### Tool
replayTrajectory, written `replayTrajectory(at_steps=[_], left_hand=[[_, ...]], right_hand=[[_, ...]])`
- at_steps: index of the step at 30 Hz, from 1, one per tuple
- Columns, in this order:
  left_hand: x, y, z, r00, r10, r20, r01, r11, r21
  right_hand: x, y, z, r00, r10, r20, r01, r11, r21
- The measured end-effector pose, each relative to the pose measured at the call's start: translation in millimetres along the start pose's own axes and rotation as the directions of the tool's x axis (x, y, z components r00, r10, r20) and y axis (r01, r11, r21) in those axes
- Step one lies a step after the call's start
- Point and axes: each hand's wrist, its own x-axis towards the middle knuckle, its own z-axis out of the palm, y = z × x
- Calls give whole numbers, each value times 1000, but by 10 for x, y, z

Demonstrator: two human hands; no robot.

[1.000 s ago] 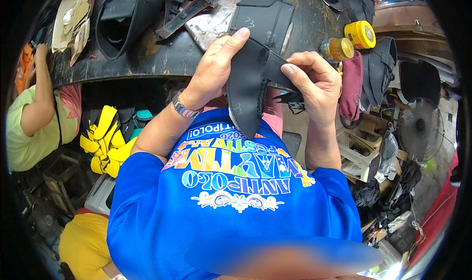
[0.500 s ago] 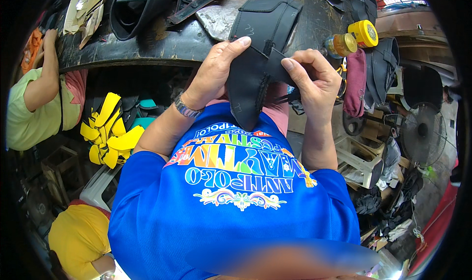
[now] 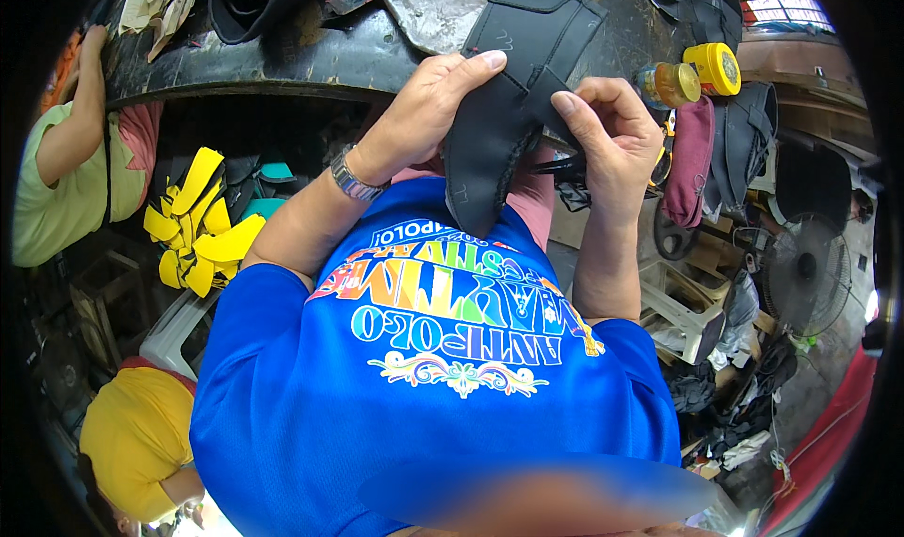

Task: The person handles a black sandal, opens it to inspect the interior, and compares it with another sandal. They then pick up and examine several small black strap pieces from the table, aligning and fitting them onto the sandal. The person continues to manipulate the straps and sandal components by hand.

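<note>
A black stitched shoe upper (image 3: pixel 504 122) hangs in front of my chest, its pointed end downward. My left hand (image 3: pixel 438 104) grips its left edge, thumb flat on the face and the other fingers hidden behind. On the right side, my right hand (image 3: pixel 617 132) pinches a black strap (image 3: pixel 548 99) of the upper between thumb and curled fingers. Pale chalk-like marks show on the dark surface. A thin black end sticks out below the right hand; what it belongs to is unclear.
Beyond my hands lies a dark worktable (image 3: pixel 348 61) with a grey slab (image 3: pixel 443 14), a yellow tub (image 3: pixel 713 69) and a glass jar (image 3: pixel 670 85). Yellow cut pieces (image 3: pixel 202 221) are piled at left. Two people work nearby. A fan (image 3: pixel 805 273) stands at right.
The shoe upper and both hands sit slightly further right and a little higher in view. The whole scene has shifted somewhat; both grips look the same.
</note>
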Motion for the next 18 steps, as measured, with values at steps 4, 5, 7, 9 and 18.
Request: replayTrajectory(at_steps=[4, 5, 7, 9, 18], left_hand=[[6, -5, 7, 1000, -2, -11, 3, 1000, 15], [3, -3, 11, 1000, -2, -20, 3, 1000, 15], [-5, -5, 28, 999, -3, -38, 3, 1000, 18], [-4, -13, 41, 998, 8, -55, -7, 1000, 23], [76, -82, 8, 1000, 14, -7, -14, 999, 53]], right_hand=[[1, 25, 8, 1000, 15, 20, -14, 999, -40], [0, 35, 12, 1000, 8, 20, -7, 999, -47], [-6, 52, 15, 1000, 10, 15, -10, 999, -53], [-12, 64, 14, 1000, 16, 13, -15, 998, -60], [-29, 74, -23, 1000, 26, -1, -26, 990, -136]])
